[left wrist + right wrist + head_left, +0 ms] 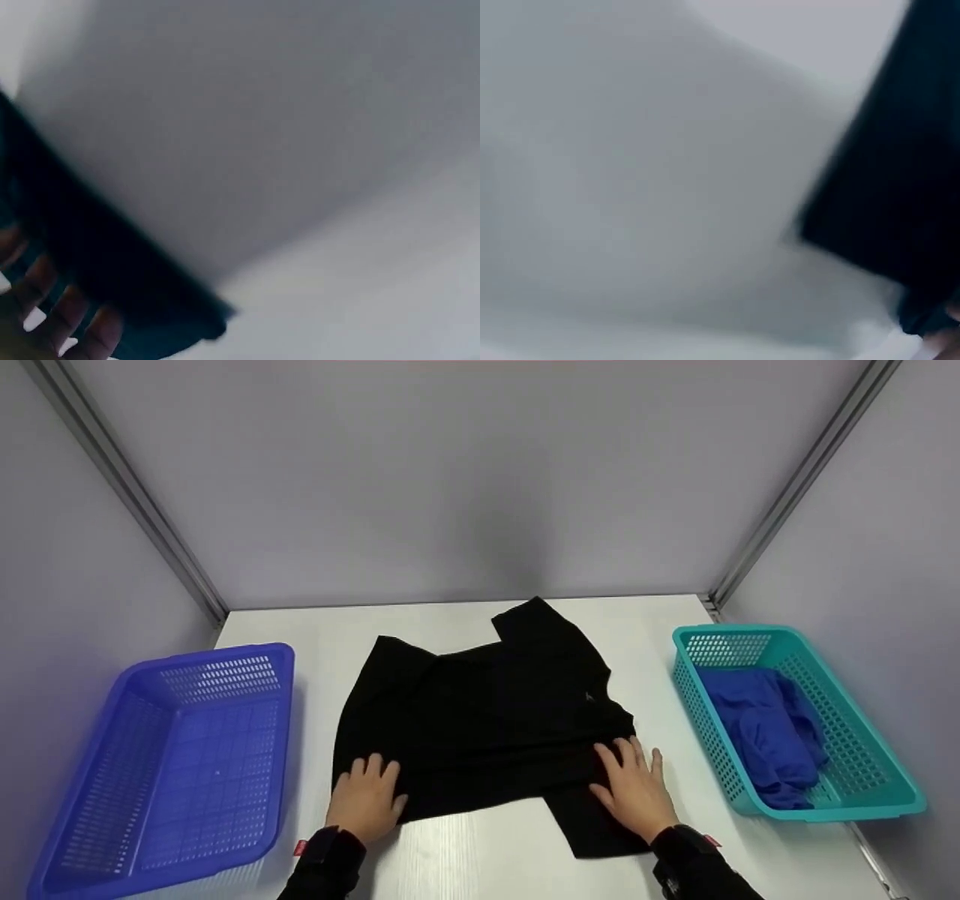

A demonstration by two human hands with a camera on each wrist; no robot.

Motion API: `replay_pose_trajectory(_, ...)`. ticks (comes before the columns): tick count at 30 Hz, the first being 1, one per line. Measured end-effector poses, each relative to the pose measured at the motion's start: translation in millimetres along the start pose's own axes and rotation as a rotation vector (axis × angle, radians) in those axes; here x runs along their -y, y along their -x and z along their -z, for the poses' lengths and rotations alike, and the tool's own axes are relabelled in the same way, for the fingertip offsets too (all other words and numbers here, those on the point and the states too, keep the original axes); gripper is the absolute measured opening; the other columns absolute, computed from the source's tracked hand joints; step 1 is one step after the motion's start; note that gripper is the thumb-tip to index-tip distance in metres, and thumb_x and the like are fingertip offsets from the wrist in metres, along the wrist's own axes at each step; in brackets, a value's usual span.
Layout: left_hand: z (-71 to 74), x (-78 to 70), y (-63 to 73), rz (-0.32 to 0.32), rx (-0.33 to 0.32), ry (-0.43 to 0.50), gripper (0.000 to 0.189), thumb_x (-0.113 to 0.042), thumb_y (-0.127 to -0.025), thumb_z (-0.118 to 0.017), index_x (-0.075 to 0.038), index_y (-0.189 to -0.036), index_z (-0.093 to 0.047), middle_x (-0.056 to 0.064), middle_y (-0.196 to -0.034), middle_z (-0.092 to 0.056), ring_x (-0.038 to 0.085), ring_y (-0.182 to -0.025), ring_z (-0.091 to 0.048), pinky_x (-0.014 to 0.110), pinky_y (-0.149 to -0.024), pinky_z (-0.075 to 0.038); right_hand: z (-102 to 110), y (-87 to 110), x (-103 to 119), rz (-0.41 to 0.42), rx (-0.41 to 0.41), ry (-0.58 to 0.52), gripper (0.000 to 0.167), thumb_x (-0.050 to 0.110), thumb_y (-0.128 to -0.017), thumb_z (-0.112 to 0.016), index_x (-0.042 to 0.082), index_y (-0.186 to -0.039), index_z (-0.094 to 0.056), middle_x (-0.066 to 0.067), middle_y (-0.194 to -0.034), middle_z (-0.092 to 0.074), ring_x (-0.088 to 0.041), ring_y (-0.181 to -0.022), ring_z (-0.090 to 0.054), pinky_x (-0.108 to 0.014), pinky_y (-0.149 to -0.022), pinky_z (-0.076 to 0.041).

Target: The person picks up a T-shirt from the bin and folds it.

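Note:
A black short-sleeved shirt (480, 697) lies spread sideways on the white table, its hem to the left and its collar to the right. My left hand (365, 799) rests on the near hem corner, fingers spread and loosely bent. On the right, my right hand (636, 789) touches the shirt where the near sleeve meets the shoulder, fingers fanned out. The left wrist view has dark cloth (112, 262) beside several fingers (101, 330). In the blurred right wrist view, dark cloth (900, 172) stands at the right, with only a bit of the hand at the corner.
A blue plastic basket (281, 750) with nothing in it sits to the left. At the right stands a teal basket (862, 727) holding a crumpled blue cloth (772, 735). Grey panels (480, 480) enclose the table (442, 862) at the back and both sides.

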State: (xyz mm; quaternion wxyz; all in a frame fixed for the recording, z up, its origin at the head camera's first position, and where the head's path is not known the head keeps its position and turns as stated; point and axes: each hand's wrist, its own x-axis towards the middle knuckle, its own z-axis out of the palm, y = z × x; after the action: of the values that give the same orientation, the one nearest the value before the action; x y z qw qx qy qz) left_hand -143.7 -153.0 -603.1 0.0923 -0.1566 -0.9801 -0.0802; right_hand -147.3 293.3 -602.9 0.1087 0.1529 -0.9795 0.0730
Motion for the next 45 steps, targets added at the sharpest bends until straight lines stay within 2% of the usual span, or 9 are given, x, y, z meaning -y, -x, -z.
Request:
replay_pose_trajectory(4, 5.8, 6.2, 3.4, 0.017, 0.066, 0.087, 0.048, -0.032, -0.093, -0.077, -0.004, -0.130, -0.063, 0.022, -0.138, -0.055, 0.047, -0.126, -0.053, 0.061, -0.098, -0.047, 1.1, 5.1, -9.4, 0.108, 0.097, -0.057, 0.057, 0.026, -0.095, -0.075, 0.010, -0.146, -0.057, -0.018, -0.152, -0.050, -0.049, -0.142, -0.041, -0.069, -0.114, -0.028)
replay_pose_trajectory(9, 11.8, 8.0, 6.7, 0.088, 0.178, 0.181, 0.068, -0.037, -0.096, -0.073, -0.002, -0.150, -0.050, 0.024, -0.157, -0.042, 0.050, -0.143, -0.039, 0.064, -0.114, -0.033, 8.3, 7.1, -13.2, 0.011, 0.261, -0.066, 0.058, 0.037, -0.103, -0.064, 0.011, -0.154, -0.051, -0.017, -0.158, -0.045, -0.046, -0.144, -0.040, -0.066, -0.116, -0.028)
replay_pose_trajectory(19, 10.4, 1.7, 2.0, 0.068, 0.108, 0.044, 0.062, -0.043, -0.099, -0.066, -0.006, -0.148, -0.055, 0.023, -0.151, -0.050, 0.041, -0.120, -0.054, 0.058, -0.097, -0.043, 21.9, 1.0, -13.5, -0.107, 0.215, 0.111, 0.059, 0.043, -0.101, -0.062, -0.003, -0.139, -0.062, -0.036, -0.133, -0.060, -0.052, -0.121, -0.059, -0.061, -0.110, -0.038)
replay_pose_trajectory(24, 9.6, 5.5, 2.0, 0.177, 0.256, 0.061, 0.088, -0.060, -0.096, -0.062, -0.001, -0.157, -0.040, 0.024, -0.163, -0.034, 0.048, -0.141, -0.038, 0.069, -0.116, -0.018, 22.7, 3.2, -18.3, -0.153, 0.358, -0.080, 0.076, 0.046, -0.101, -0.062, -0.006, -0.153, -0.042, -0.044, -0.152, -0.034, -0.059, -0.141, -0.033, -0.069, -0.116, -0.021)
replay_pose_trajectory(28, 6.0, 12.5, 3.1, 0.208, 0.265, 0.119, 0.094, -0.061, -0.095, -0.063, 0.001, -0.160, -0.033, 0.023, -0.167, -0.026, 0.052, -0.151, -0.019, 0.074, -0.116, 0.000, 22.7, 8.4, -24.6, -0.165, 0.390, -0.236, 0.081, 0.046, -0.101, -0.064, 0.002, -0.161, -0.032, -0.037, -0.163, -0.018, -0.058, -0.149, -0.013, -0.076, -0.115, -0.005)
replay_pose_trajectory(32, 3.7, 17.4, 7.0, 0.084, 0.190, 0.150, 0.088, -0.053, -0.091, -0.074, -0.001, -0.154, -0.043, 0.025, -0.160, -0.036, 0.051, -0.147, -0.027, 0.073, -0.115, -0.016, 21.6, 13.5, -31.6, -0.038, 0.253, -0.220, 0.076, 0.036, -0.094, -0.076, 0.009, -0.157, -0.043, -0.029, -0.158, -0.036, -0.055, -0.146, -0.029, -0.076, -0.113, -0.013)
replay_pose_trajectory(36, 6.8, 20.0, 11.6, -0.114, 0.169, 0.188, 0.065, -0.047, -0.082, -0.084, -0.007, -0.125, -0.055, 0.015, -0.126, -0.050, 0.038, -0.116, -0.048, 0.057, -0.098, -0.041, 22.5, 16.4, -36.7, 0.129, 0.102, -0.170, 0.055, 0.035, -0.081, -0.088, 0.010, -0.122, -0.061, -0.008, -0.116, -0.055, -0.033, -0.113, -0.055, -0.058, -0.101, -0.035)
replay_pose_trajectory(41, 18.9, 22.4, 15.2, -0.242, 0.277, 0.212, 0.043, -0.034, -0.081, -0.083, -0.017, -0.102, -0.050, -0.002, -0.098, -0.040, 0.019, -0.087, -0.040, 0.041, -0.073, -0.040, 25.8, 21.8, -37.6, 0.252, 0.272, -0.209, 0.048, 0.055, -0.079, -0.083, 0.022, -0.100, -0.055, 0.013, -0.096, -0.039, -0.011, -0.088, -0.036, -0.034, -0.077, -0.030)
replay_pose_trajectory(45, 24.8, 22.2, 15.6, -0.279, 0.249, 0.149, 0.027, -0.018, -0.086, -0.078, -0.016, -0.093, -0.052, -0.004, -0.091, -0.044, 0.018, -0.080, -0.044, 0.040, -0.063, -0.042, 24.2, 26.5, -35.1, 0.250, 0.302, -0.190, 0.041, 0.051, -0.086, -0.079, 0.021, -0.098, -0.055, 0.012, -0.095, -0.038, -0.011, -0.086, -0.034, -0.032, -0.073, -0.029)
